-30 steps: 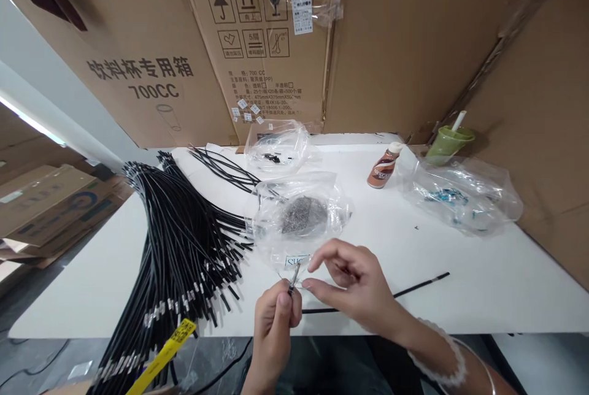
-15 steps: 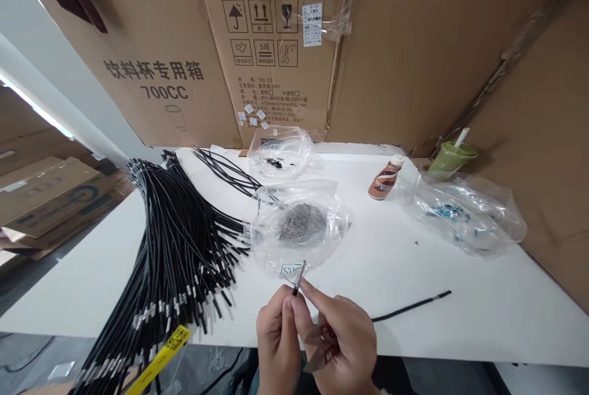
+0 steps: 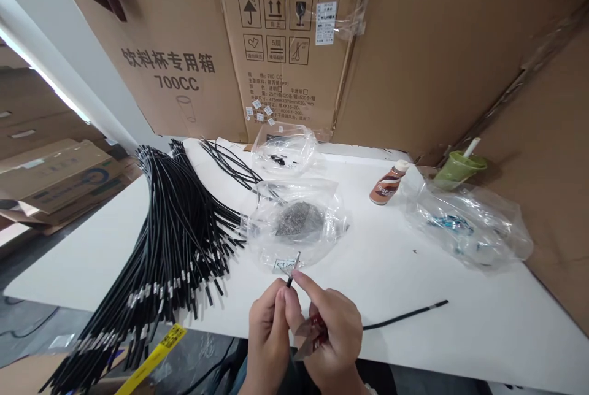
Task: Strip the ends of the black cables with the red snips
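Note:
Low in the middle of the head view, my left hand (image 3: 269, 327) is closed around a thin black cable (image 3: 289, 282), its silvery end (image 3: 297, 260) pointing up and away from me. Pressed against it, my right hand (image 3: 338, 324) has its thumb at the cable and its index fingertip touching the silvery end. Tucked in the right palm is a flat grey, pointed tool with red parts (image 3: 317, 324); its kind is partly hidden by the fingers. A black cable length (image 3: 405, 316) with a silver band lies on the table, emerging from behind the right hand.
A large bundle of black cables (image 3: 184, 229) hangs over the table's left edge, near a yellow tag (image 3: 154, 358). Clear bags hold small metal pieces (image 3: 299, 218), black pieces (image 3: 278, 159) and blue pieces (image 3: 453, 223). A brown bottle (image 3: 386, 185), green cup (image 3: 460, 167) and cardboard boxes (image 3: 285, 88) stand behind.
Both hands have shifted slightly left with the cable, still pressed together. The right index fingertip stays against the silvery end. The camera view has turned a little.

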### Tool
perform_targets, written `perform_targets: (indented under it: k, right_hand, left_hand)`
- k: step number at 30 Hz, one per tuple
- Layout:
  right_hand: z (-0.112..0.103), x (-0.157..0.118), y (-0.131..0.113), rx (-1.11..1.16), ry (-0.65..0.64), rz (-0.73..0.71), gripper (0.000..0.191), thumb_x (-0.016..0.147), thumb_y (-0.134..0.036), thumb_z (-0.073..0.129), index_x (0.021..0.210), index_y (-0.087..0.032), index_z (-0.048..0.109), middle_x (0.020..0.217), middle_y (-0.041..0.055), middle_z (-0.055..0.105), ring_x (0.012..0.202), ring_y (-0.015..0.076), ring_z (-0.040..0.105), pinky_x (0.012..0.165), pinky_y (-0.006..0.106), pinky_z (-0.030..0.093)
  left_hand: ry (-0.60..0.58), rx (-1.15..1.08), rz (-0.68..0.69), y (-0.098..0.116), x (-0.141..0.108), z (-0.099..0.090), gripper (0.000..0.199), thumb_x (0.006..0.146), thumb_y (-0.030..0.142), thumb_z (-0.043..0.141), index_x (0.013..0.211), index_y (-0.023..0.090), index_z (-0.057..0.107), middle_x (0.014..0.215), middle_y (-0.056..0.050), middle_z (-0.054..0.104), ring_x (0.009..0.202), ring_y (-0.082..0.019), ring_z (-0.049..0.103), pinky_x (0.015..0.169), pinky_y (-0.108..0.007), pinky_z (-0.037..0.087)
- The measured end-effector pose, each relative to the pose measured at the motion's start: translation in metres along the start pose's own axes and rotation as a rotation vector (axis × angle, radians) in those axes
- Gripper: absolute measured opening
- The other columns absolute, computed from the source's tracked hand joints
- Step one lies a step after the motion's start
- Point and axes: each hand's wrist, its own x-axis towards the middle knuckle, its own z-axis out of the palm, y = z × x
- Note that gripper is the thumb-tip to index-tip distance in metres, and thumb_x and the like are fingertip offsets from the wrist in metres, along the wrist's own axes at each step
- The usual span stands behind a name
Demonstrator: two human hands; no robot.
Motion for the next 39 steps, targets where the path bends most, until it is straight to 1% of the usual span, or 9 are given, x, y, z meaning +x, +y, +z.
perform_targets:
  k: [4,9,17,22,27,30,32,36,39]
  right_hand:
    - [-0.008,0.012,0.0,0.065,-0.084,0.014,0.013,0.088,-0.018,0.061,0.096,-0.012,0.068,0.052,-0.0041,0.058,0.037,0.0056,0.045,0.041,0.021,0.037]
    - [-0.009,0.016,-0.004,0.202,-0.173,0.256,0.011,0.087,-0.022,0.061,0.083,-0.013,0.066,0.048,-0.0046,0.057,0.035,0.0051,0.046,0.037,0.015,0.037]
    - [-0.003,0.011,0.002,0.207,-0.198,0.06,0.013,0.083,-0.01,0.05,0.074,-0.018,0.055,0.051,-0.0052,0.053,0.042,0.0067,0.045,0.045,0.02,0.034]
    - [-0.006,0.015,0.003,0.195,-0.232,-0.022,0.015,0.082,-0.008,0.047,0.073,-0.019,0.052,0.051,-0.0059,0.051,0.042,0.0069,0.042,0.045,0.022,0.03]
    - [-0.009,0.014,0.008,0.223,-0.269,-0.061,0.013,0.088,-0.016,0.047,0.086,-0.019,0.06,0.055,-0.0056,0.059,0.043,0.0077,0.052,0.045,0.023,0.033]
    - [-0.01,0.014,0.01,0.247,-0.257,-0.005,0.009,0.09,-0.019,0.052,0.093,-0.02,0.061,0.062,-0.0062,0.066,0.048,0.0073,0.059,0.049,0.021,0.039]
    - [-0.01,0.014,0.011,0.221,-0.247,-0.005,0.01,0.091,-0.02,0.054,0.097,-0.019,0.062,0.066,-0.0059,0.069,0.047,0.0067,0.059,0.049,0.021,0.039]
    - [-0.01,0.017,0.011,0.172,-0.235,-0.027,0.018,0.094,-0.024,0.05,0.098,-0.018,0.066,0.07,-0.0037,0.072,0.048,0.0074,0.061,0.047,0.023,0.039]
    - [-0.011,0.019,0.011,0.157,-0.214,0.0,0.014,0.091,-0.02,0.054,0.096,-0.018,0.067,0.075,-0.0025,0.074,0.054,0.0081,0.065,0.05,0.021,0.043]
  left_hand:
    - [0.046,0.003,0.005,-0.002,-0.001,0.002,0.051,0.088,0.059,0.044,0.057,0.019,0.039,0.052,0.005,0.036,0.049,-0.009,0.032,0.046,-0.02,0.031]
    - [0.053,-0.045,0.043,-0.002,0.0,0.004,0.049,0.087,0.057,0.048,0.058,0.017,0.05,0.05,0.003,0.041,0.047,-0.01,0.038,0.045,-0.02,0.033]
    - [0.035,-0.13,-0.167,-0.002,-0.006,-0.001,0.041,0.08,0.055,0.061,0.063,0.018,0.053,0.056,0.003,0.049,0.052,-0.011,0.045,0.05,-0.02,0.043]
    - [0.133,-0.213,-0.26,-0.013,-0.008,-0.006,0.039,0.06,0.046,0.081,0.082,0.018,0.066,0.072,-0.002,0.065,0.066,-0.017,0.06,0.065,-0.026,0.054]
    - [0.108,-0.349,-0.273,-0.009,-0.007,-0.004,0.045,0.063,0.059,0.076,0.068,0.017,0.061,0.061,0.0,0.057,0.055,-0.012,0.051,0.054,-0.022,0.048]
    - [0.055,-0.4,-0.315,-0.004,-0.01,-0.001,0.049,0.068,0.064,0.07,0.065,0.016,0.059,0.055,0.003,0.048,0.05,-0.009,0.044,0.048,-0.018,0.043]
    - [0.048,-0.411,-0.346,-0.002,-0.011,0.0,0.047,0.069,0.062,0.07,0.07,0.016,0.063,0.054,0.003,0.049,0.05,-0.009,0.045,0.046,-0.017,0.042]
    - [0.089,-0.418,-0.417,-0.006,-0.011,-0.002,0.056,0.066,0.064,0.072,0.096,0.017,0.07,0.078,-0.006,0.07,0.066,-0.018,0.064,0.053,-0.024,0.052]
    - [0.062,-0.356,-0.345,-0.018,-0.014,-0.005,0.058,0.068,0.063,0.07,0.1,0.015,0.071,0.092,-0.01,0.072,0.078,-0.023,0.068,0.063,-0.029,0.058]
